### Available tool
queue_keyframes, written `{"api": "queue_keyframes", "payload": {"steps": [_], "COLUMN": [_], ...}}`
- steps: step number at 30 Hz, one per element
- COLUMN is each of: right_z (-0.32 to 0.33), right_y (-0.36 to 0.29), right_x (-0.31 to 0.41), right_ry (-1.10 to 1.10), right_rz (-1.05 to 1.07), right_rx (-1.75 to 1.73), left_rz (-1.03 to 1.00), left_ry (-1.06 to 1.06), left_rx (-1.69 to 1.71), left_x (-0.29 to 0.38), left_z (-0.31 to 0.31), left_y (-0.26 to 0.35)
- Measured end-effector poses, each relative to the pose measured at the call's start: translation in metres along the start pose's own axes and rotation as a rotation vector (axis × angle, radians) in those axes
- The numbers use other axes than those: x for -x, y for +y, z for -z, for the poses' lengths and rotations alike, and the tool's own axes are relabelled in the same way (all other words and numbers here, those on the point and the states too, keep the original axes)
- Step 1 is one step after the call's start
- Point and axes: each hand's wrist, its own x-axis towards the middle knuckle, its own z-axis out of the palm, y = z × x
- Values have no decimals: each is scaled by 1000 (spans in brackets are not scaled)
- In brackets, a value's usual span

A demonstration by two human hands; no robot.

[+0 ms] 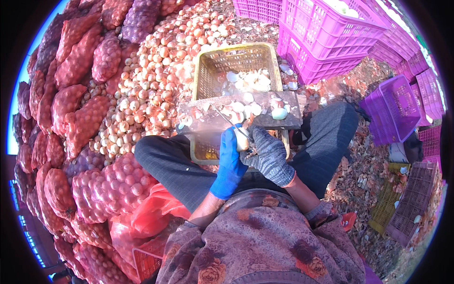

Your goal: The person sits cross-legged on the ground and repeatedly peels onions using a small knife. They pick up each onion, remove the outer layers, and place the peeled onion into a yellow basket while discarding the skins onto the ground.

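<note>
My left hand (pixel 228 163), in a blue glove, holds a pale, partly peeled onion (pixel 242 140). My right hand (pixel 272 156), in a grey striped knit glove, grips a knife whose handle the fingers hide. Its thin blade (pixel 226 118) slants up and left across the top of the onion. Just beyond both hands, a wooden board (pixel 260 123) lies across a yellow plastic crate (pixel 234 47). Onion trimmings (pixel 237 107) and a greenish-white onion piece (pixel 279 113) rest on the board. Whitish onion pieces or peelings (pixel 250 81) lie inside the crate.
Loose unpeeled onions (pixel 156 71) form a heap at the left, beside stacked red mesh sacks of onions (pixel 110 188). Purple crates (pixel 319 42) stand at the upper right, with an open one (pixel 393 106) farther right. Dry onion skins (pixel 358 174) cover the ground.
</note>
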Motion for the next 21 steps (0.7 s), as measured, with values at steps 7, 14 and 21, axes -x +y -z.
{"api": "queue_keyframes", "payload": {"steps": [7,14,21], "right_z": [17,17,13], "right_y": [9,1,16], "right_x": [4,3,6], "right_ry": [-45,-19,-69], "right_rz": [-126,-35,-160], "right_rx": [-116,-53,-132], "left_rz": [-65,-148,-226], "left_ry": [39,55,87], "left_rx": [-181,-231,-515], "left_x": [4,5,3], "left_z": [-1,-18,-8], "left_y": [-8,-5,-10]}}
